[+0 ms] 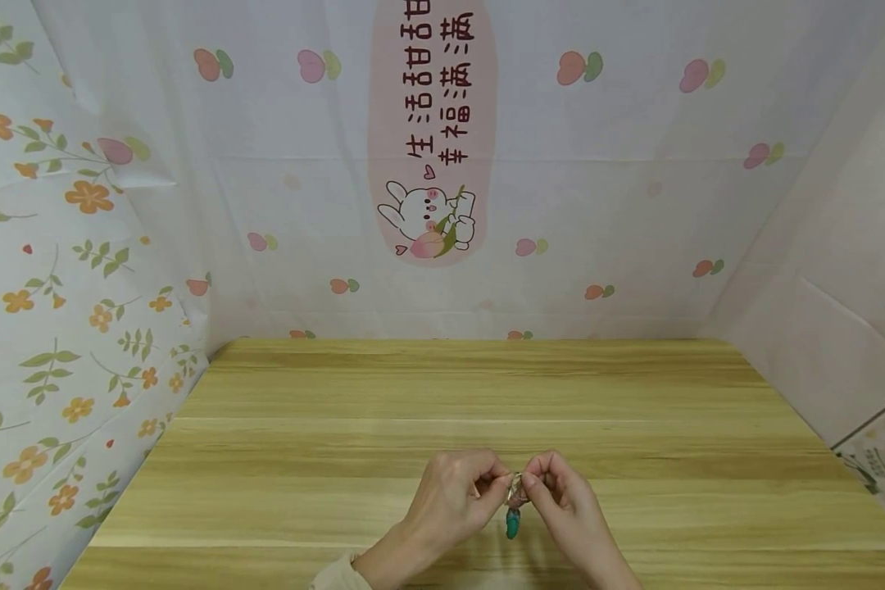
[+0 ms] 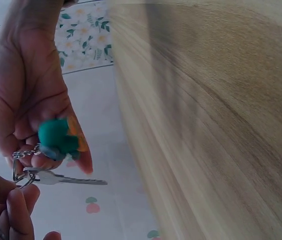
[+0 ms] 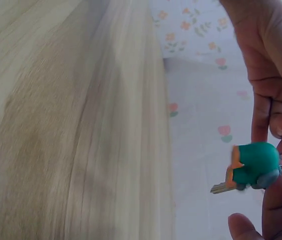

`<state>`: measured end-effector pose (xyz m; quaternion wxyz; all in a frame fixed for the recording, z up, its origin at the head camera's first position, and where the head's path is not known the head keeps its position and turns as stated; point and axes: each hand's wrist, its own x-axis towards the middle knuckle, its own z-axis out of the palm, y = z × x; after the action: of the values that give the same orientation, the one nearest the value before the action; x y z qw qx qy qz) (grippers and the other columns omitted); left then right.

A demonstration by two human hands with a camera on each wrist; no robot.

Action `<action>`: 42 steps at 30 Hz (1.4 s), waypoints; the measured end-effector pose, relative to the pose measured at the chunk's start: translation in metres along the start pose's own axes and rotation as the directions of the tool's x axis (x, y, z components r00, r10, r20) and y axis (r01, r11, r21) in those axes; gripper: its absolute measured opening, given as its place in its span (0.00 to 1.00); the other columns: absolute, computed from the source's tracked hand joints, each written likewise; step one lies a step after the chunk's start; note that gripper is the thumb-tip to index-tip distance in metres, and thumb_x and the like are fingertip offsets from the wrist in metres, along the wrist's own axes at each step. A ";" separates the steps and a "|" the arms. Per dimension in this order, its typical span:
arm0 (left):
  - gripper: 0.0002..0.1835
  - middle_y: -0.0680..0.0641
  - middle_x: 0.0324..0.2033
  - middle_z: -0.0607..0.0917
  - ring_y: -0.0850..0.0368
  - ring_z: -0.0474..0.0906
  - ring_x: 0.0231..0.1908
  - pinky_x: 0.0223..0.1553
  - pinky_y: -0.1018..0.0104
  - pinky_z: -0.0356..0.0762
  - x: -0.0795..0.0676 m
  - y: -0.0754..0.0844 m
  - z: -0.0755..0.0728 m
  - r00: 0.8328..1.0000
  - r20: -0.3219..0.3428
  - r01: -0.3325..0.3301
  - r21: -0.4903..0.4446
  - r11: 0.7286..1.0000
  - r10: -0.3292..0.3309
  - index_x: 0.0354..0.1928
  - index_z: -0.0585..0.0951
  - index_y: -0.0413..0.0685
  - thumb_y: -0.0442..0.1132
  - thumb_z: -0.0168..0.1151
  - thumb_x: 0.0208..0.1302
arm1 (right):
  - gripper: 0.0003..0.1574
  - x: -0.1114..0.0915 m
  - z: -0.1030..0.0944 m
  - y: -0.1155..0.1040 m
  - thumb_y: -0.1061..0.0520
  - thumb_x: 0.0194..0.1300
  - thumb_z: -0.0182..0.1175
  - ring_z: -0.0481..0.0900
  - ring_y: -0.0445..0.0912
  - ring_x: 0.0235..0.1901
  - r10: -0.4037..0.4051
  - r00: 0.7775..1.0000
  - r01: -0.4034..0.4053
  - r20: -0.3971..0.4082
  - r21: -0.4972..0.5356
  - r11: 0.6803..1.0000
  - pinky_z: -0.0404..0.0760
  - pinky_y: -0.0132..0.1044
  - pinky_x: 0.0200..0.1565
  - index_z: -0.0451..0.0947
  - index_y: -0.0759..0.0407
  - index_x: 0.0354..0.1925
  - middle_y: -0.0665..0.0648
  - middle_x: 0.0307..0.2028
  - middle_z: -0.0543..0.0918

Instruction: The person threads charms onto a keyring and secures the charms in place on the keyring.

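My left hand (image 1: 453,492) and right hand (image 1: 568,504) meet over the front of the table, fingertips nearly together at a metal key ring (image 2: 28,179). In the left wrist view the thumb and a finger of the left hand pinch the ring's lower edge. The right hand pinches its other side, beside a short chain (image 2: 27,151). A silver key (image 2: 81,180) hangs on the ring and points sideways. From the chain dangles a green and orange figurine charm (image 3: 258,160), below the fingertips in the head view. Fingers partly hide the ring.
A wood-grain table (image 1: 442,393) spreads out under the hands. Behind it hangs a white cloth (image 1: 265,188) with printed fruit and a rabbit. A flowered cloth (image 1: 66,279) borders the left side, and a pale sheet (image 1: 804,270) the right.
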<state>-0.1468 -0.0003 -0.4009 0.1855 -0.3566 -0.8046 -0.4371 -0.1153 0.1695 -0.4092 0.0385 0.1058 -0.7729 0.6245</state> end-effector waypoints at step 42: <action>0.03 0.54 0.23 0.87 0.80 0.66 0.20 0.20 0.87 0.64 0.012 0.013 -0.011 0.949 0.249 0.170 0.107 0.980 -0.192 0.29 0.85 0.47 0.35 0.68 0.60 | 0.11 -0.001 -0.001 0.000 0.70 0.61 0.62 0.66 0.29 0.18 -0.283 0.949 0.224 -0.137 -0.338 0.914 0.69 0.29 0.17 0.76 0.54 0.31 0.45 0.17 0.73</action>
<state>-0.1458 0.0006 -0.3800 0.0531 -0.3270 -0.8689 -0.3679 -0.1144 0.1708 -0.4093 0.2069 0.1399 -0.8362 0.4882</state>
